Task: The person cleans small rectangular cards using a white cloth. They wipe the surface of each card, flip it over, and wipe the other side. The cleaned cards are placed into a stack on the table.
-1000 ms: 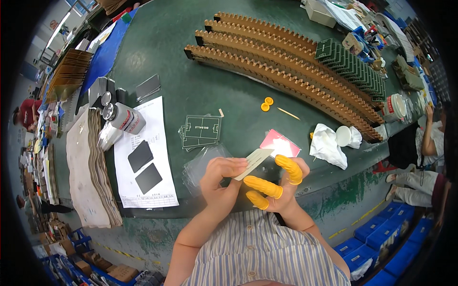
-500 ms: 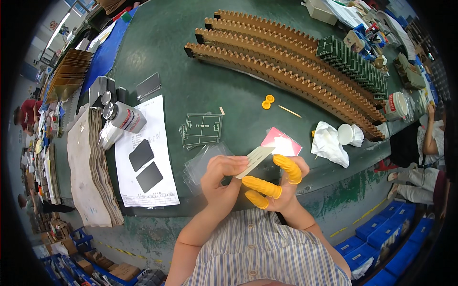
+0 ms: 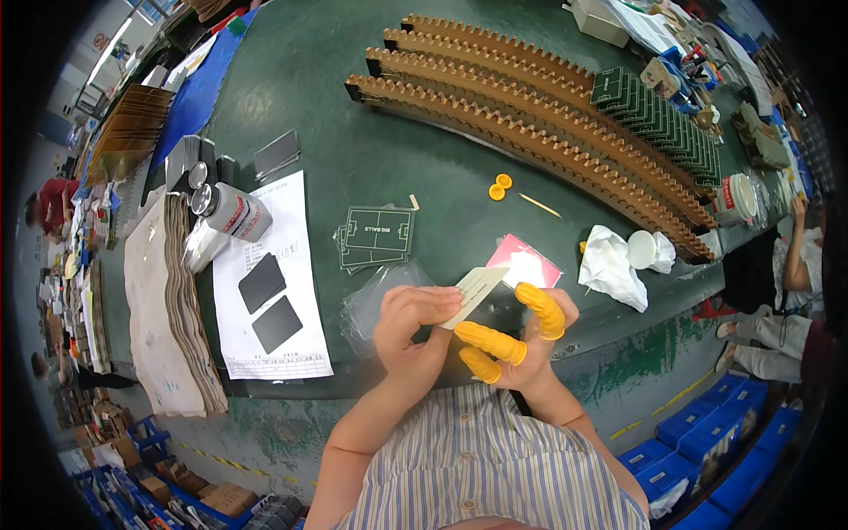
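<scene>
My left hand (image 3: 413,331) grips a cream-coloured card (image 3: 473,296) between thumb and fingers, tilted up over the table's near edge. Yellow rubber finger cots cover several fingers of my right hand (image 3: 521,349). Those fingers are spread apart, one tip close by the card's lower edge; whether it touches I cannot tell. Behind the card lies a pink sheet (image 3: 534,256) under shiny clear film. Left of it, a small stack of dark green cards with white pitch lines (image 3: 378,234) rests beside clear plastic sleeves (image 3: 375,305).
Long notched wooden racks (image 3: 495,110) curve across the far right, with green cards (image 3: 658,119) standing in them. Two rolled yellow finger cots (image 3: 500,187), a wooden stick (image 3: 540,206) and a white cloth (image 3: 611,265) lie nearer. At left are a bottle (image 3: 237,214), black cards (image 3: 277,324) and a paper sheet (image 3: 306,349).
The card in my left hand has tipped slightly, showing more of its printed face. My right hand has shifted a little to the right, its fingers still spread.
</scene>
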`<state>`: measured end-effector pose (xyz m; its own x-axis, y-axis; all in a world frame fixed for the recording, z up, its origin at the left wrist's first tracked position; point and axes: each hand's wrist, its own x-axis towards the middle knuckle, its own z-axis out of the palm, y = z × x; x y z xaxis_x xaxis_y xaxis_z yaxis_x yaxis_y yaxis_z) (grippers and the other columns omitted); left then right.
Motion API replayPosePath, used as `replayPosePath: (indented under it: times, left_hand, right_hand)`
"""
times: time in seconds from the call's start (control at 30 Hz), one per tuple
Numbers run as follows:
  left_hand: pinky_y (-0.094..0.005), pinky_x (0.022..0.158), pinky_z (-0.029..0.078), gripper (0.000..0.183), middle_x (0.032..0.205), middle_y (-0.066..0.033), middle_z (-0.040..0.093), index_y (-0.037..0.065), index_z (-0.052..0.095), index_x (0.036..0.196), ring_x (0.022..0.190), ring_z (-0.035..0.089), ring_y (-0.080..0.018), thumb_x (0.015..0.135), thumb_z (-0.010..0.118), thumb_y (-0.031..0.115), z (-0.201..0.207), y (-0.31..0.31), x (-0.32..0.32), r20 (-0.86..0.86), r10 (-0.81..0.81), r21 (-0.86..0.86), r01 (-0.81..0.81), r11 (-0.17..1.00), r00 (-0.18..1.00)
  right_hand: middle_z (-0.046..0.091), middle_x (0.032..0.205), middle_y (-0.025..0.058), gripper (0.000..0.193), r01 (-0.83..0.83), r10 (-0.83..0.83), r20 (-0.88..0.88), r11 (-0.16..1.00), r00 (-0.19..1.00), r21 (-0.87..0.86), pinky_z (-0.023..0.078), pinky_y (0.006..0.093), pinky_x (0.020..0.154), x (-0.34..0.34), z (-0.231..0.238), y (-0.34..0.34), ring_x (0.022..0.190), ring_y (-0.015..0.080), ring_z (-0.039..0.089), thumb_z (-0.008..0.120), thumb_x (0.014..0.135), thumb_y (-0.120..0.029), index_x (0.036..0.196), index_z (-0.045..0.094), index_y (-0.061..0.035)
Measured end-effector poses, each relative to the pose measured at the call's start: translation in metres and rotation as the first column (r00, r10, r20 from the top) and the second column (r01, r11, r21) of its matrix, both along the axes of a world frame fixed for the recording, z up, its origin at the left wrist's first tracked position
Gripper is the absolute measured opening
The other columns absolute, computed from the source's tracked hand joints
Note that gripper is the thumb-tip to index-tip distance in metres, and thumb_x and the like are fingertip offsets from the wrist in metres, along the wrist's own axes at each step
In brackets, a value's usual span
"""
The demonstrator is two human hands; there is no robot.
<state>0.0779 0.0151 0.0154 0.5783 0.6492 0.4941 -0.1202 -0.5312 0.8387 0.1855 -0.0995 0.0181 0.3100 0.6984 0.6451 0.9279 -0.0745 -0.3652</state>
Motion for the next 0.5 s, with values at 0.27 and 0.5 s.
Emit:
replayPosePath:
  times: [0.27, 0.5]
  left_hand:
    - [-0.0321, 0.078, 0.046, 0.023, 0.084, -0.0112, 0.066, 0.002, 0.057, 0.077, 0.084, 0.063, -0.0249, 0.064, 0.057, -0.017, 0.002, 0.000, 0.001, -0.005, 0.013, 0.032, -0.013, 0.999, 1.000]
    - [-0.0317, 0.078, 0.046, 0.023, 0.084, -0.0106, 0.066, 0.003, 0.057, 0.077, 0.084, 0.063, -0.0245, 0.064, 0.061, -0.016, 0.000, 0.001, 0.000, 0.003, 0.018, 0.039, -0.018, 0.999, 1.000]
  right_hand:
    - [0.033, 0.120, 0.0105, 0.039, -0.007, 0.015, -0.119, 0.997, 0.993, 0.071, 0.033, 0.0379, 0.089, -0.004, -0.010, 0.000, 0.109, 0.0276, 0.031, 0.071, 0.074, -0.042, 0.108, 0.065, -0.0230]
    - [0.045, 0.118, 0.0026, 0.031, 0.065, -0.052, -0.120, 0.993, 0.991, 0.100, 0.033, 0.0359, 0.088, -0.004, -0.009, 0.001, 0.111, 0.0259, 0.033, 0.072, 0.068, -0.032, 0.099, 0.068, -0.0322]
